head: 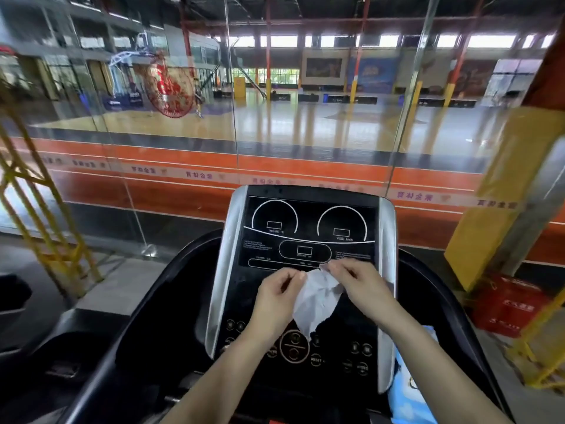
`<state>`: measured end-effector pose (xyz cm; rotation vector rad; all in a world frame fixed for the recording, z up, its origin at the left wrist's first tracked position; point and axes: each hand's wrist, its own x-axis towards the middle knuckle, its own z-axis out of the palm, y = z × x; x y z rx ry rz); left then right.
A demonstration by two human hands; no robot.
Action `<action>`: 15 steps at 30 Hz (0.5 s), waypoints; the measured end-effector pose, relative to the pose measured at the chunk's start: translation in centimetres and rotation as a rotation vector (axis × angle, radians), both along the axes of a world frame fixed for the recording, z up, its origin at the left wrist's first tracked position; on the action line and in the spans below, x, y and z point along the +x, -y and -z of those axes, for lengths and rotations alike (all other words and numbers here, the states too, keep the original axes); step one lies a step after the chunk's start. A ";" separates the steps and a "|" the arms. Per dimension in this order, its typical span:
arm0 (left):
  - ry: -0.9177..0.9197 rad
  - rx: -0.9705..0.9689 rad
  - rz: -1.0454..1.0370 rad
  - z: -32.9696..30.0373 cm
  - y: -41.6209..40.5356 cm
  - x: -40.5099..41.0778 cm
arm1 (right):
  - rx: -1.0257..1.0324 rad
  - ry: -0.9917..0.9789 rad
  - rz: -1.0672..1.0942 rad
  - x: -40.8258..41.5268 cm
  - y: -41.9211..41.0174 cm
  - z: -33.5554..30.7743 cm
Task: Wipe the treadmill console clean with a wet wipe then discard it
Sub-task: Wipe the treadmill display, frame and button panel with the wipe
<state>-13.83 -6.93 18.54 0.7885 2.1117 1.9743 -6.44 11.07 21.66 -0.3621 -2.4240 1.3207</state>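
Note:
A black treadmill console point(308, 228) with silver side trims stands in front of me, with two round gauges on top and round buttons lower down. Over its middle hangs a white wet wipe point(315, 301), crumpled and partly unfolded. My left hand point(276, 301) pinches the wipe's upper left corner. My right hand point(360, 286) pinches its upper right corner. Both hands hover just in front of the console's face, and the wipe's lower tip dangles near the large central button ring.
A blue wet-wipe pack point(409, 384) lies on the console's right side tray, partly behind my right forearm. Black curved handrails point(146, 301) flank the console. A glass wall point(183, 148) stands behind it. Red crates point(507, 304) and yellow railings point(46, 215) sit on either side.

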 end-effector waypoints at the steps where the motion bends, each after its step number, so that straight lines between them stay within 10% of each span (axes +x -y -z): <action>1: 0.001 0.001 -0.005 -0.3 0.1 -0.8 | -0.007 -0.003 -0.030 -0.4 0.4 0.1; 15: -0.076 0.055 0.073 -2.6 1.1 -8.0 | -0.076 -0.177 0.106 -4.7 6.4 0.3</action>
